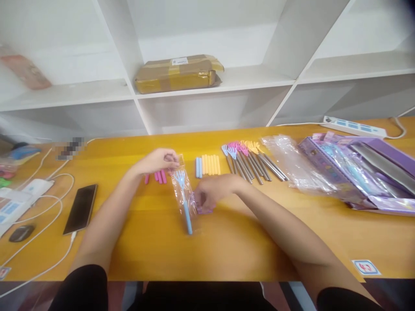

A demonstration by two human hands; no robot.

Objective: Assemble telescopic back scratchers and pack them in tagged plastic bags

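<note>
My left hand [158, 160] pinches the top end of a clear plastic bag [177, 190]. Inside the bag lies a back scratcher [187, 216] with a light blue claw head and blue handle. Just right of the bag, my right hand [215, 189] is closed, its fingers bent down over a small purple printed card [205, 211]; blur hides how firmly it grips. Beyond the hands sit pink grip tubes [160, 176], partly behind my left hand, blue tubes [199, 167] and yellow tubes [210, 165]. Several back scratchers [251, 164] with blue, pink and yellow heads and metal rods lie farther right.
Clear bags [288, 164] and an open purple box [359, 172] holding packed items occupy the right. At left are a phone [81, 208], cables, a black mouse-like object [21, 233] and a power strip [24, 203]. A taped carton [177, 74] sits on the shelf behind.
</note>
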